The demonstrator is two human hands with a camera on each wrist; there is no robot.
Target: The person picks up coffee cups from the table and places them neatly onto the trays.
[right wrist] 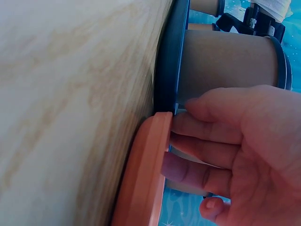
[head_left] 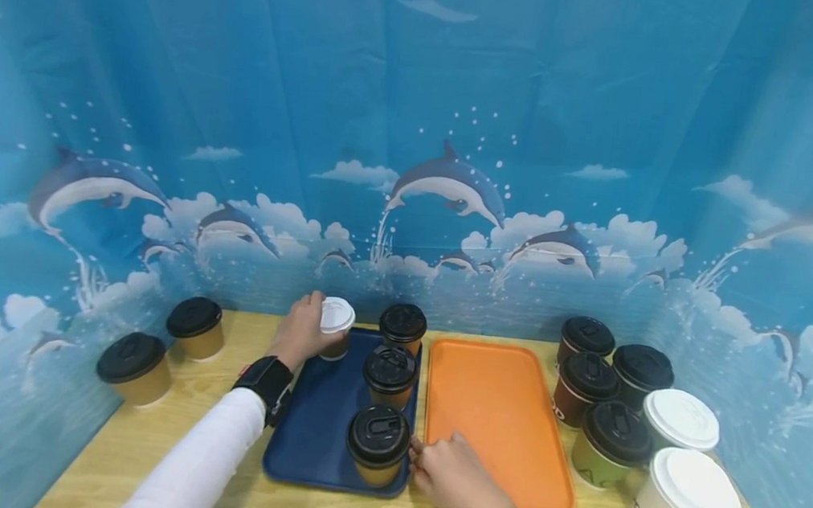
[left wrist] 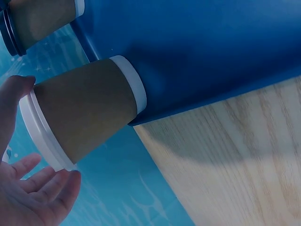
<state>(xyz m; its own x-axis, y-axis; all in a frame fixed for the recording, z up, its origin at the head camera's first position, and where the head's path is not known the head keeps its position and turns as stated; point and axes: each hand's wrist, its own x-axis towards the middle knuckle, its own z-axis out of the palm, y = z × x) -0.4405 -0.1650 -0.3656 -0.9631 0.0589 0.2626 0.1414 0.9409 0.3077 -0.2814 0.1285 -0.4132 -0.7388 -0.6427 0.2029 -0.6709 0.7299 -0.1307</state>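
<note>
My left hand (head_left: 301, 330) holds a brown paper cup with a white lid (head_left: 337, 316) at the back left corner of the dark blue tray (head_left: 321, 440). In the left wrist view, thumb and fingertips lie at opposite sides of the lid, and the base of the cup (left wrist: 89, 113) overlaps the tray corner. My right hand (head_left: 456, 472) holds nothing; its loosely bent fingers are at the neighbouring rims of the blue tray and the orange tray (head_left: 488, 398). Beside them stands the front black-lidded cup (head_left: 378, 445), one of three in a row along the blue tray's right side.
Two brown cups with black lids (head_left: 135, 369) stand on the wooden table (head_left: 166, 435) at the left. To the right of the orange tray is a group of dark, green and white cups (head_left: 682, 504). A blue dolphin-print curtain (head_left: 421, 86) hangs behind and around the table.
</note>
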